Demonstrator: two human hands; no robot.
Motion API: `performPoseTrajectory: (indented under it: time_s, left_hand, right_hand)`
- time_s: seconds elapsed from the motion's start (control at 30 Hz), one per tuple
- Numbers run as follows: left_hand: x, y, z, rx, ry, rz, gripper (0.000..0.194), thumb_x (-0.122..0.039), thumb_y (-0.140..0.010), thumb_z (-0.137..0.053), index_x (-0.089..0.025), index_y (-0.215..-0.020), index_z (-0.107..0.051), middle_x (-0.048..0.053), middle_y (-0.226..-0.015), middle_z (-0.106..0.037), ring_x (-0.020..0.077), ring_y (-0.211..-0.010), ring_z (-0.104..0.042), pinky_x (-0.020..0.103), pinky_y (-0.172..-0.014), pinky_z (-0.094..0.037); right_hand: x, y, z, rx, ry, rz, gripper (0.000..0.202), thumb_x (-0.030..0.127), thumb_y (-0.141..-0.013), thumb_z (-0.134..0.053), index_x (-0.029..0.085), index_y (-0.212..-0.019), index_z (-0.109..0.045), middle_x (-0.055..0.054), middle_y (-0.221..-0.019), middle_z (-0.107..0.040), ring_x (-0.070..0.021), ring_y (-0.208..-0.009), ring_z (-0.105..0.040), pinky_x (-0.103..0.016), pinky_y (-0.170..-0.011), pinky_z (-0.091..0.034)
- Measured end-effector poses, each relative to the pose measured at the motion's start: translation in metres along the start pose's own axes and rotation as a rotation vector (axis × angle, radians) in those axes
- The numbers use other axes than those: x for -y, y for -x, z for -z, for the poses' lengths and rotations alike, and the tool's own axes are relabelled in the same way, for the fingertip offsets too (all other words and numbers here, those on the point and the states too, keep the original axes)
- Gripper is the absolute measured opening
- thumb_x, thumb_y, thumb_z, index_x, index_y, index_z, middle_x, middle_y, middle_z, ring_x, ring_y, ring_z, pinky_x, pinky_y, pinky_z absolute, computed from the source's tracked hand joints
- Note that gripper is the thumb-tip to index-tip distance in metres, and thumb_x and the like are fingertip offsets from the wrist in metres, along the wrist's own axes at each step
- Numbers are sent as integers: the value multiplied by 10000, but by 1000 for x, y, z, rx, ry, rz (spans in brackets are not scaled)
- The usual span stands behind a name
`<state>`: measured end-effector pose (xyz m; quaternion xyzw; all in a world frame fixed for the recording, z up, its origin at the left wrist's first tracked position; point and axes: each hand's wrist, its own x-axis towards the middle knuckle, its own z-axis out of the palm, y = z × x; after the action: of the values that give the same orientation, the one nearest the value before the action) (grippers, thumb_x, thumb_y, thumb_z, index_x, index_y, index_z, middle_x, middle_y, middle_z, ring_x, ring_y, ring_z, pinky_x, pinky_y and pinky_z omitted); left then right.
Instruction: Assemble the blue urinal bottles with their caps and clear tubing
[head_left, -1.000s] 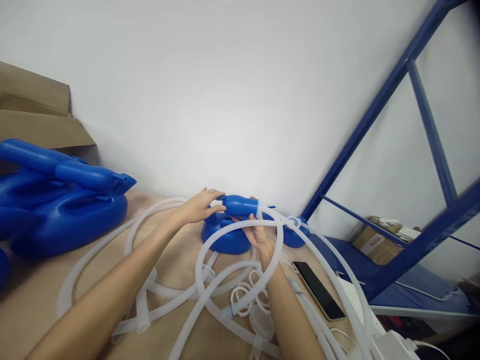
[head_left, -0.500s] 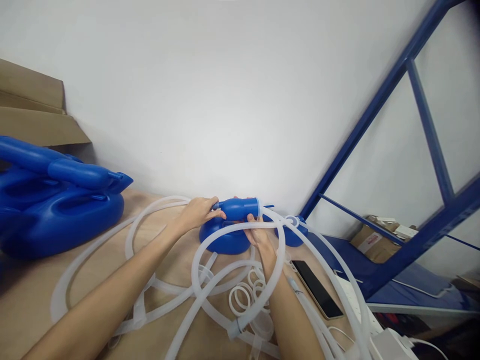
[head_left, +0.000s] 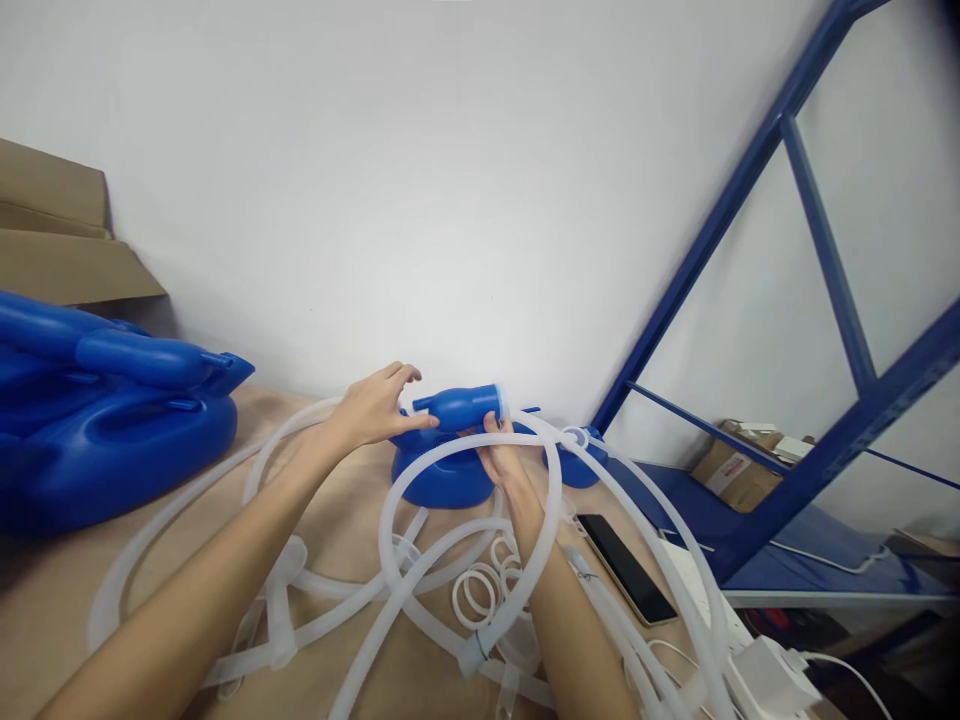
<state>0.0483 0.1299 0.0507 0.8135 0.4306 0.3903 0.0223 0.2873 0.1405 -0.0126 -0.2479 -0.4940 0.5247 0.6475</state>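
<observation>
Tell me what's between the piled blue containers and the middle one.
Curved pale tubing on the table, with the left forearm passing over it; the head view shows this.

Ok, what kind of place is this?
Probably a small workshop or assembly bench: several similar blue plastic containers piled together, loose translucent tubing across the worktop, and a blue metal rack with a cardboard box on its shelf.

a blue bottle-shaped piece (head_left: 459, 409), wide end (head_left: 502, 402) white, is raised nearly level above the table (head_left: 352, 500).
</observation>
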Motion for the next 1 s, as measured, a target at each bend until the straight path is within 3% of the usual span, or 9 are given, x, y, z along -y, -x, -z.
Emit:
performPoseTrajectory:
  time_s: [0.1, 0.23, 0.43, 0.53, 0.67, 0.73, 0.87, 0.93, 1.0]
  left_hand:
    - [-11, 1, 7, 145, 65, -68, 899, -718, -731, -739, -231, -1459, -534, 139, -1475, -587, 344, -1269, -601, 395, -1009, -470]
    - [-21, 2, 9, 307, 100, -39, 933, -684, -766, -734, -228, -1536, -472, 143, -1466, -608, 359, -1258, -616, 383, -1009, -469]
    - [-17, 3, 5, 245, 72, -89, 744, -531, -748, -757, -210, -1405, -616, 100, -1164, -663, 310, -1028, -668, 366, -897, -507]
    - [-14, 2, 3, 221, 171, -121, 693, -489, -746, -755, -183, -1358, -639, 88, -1110, -655, 293, -1028, -654, 356, -913, -509]
    - [-13, 1, 3, 194, 183, -139, 669, -416, -706, -782, -200, -1327, -659, 67, -1080, -637, 269, -989, -648, 343, -895, -513]
    - [-13, 0, 4, 175, 160, -138, 668, -401, -697, -789, -197, -1320, -664, 65, -1078, -630, 261, -984, -648, 338, -895, -515]
    - [-14, 2, 9, 193, -2, -142, 703, -387, -720, -771, -214, -1384, -619, 84, -1161, -626, 275, -1041, -644, 362, -911, -521]
    - [-16, 4, 12, 216, -151, -139, 708, -367, -746, -755, -244, -1423, -587, 104, -1240, -615, 304, -1124, -620, 380, -891, -531]
    - [-20, 6, 15, 232, -295, -144, 698, -339, -764, -747, -270, -1436, -569, 120, -1313, -606, 334, -1215, -575, 384, -847, -543]
  right_hand:
    - [3, 0, -3, 48, 20, 55, 752, 424, -754, -867, 368, -1433, -548, 13, -1043, -745, -198, -920, -729, -361, -848, -650]
    - [12, 5, -14, 134, 144, 39, 771, 259, -689, -890, 335, -1406, -617, -14, -1237, -725, -167, -901, -707, -301, -828, -629]
    - [15, 4, -21, 185, 232, 64, 861, 159, -630, -892, 353, -1416, -596, 8, -1127, -736, -143, -834, -708, -250, -753, -603]
    - [17, 3, -23, 173, 262, 100, 789, 144, -607, -906, 327, -1330, -649, 26, -1016, -742, -137, -791, -693, -232, -724, -586]
    - [20, 2, -24, 196, 318, 95, 858, 170, -594, -933, 323, -1378, -619, 24, -975, -741, -153, -792, -681, -257, -751, -580]
    - [20, 1, -22, 186, 350, 108, 884, 227, -591, -949, 320, -1402, -608, 2, -1037, -734, -179, -879, -689, -294, -825, -584]
    - [25, 2, -17, 245, 516, 139, 985, 323, -603, -957, 345, -1490, -529, -68, -1399, -589, -261, -1249, -604, -389, -1033, -544]
    - [29, 5, -16, 295, 611, 174, 1004, 392, -687, -914, 361, -1563, -426, -87, -1456, -524, -269, -1313, -568, -418, -1068, -533]
    - [33, 7, -19, 288, 714, 257, 805, 482, -830, -792, 348, -1549, -454, -94, -1404, -546, -256, -1274, -595, -415, -1036, -560]
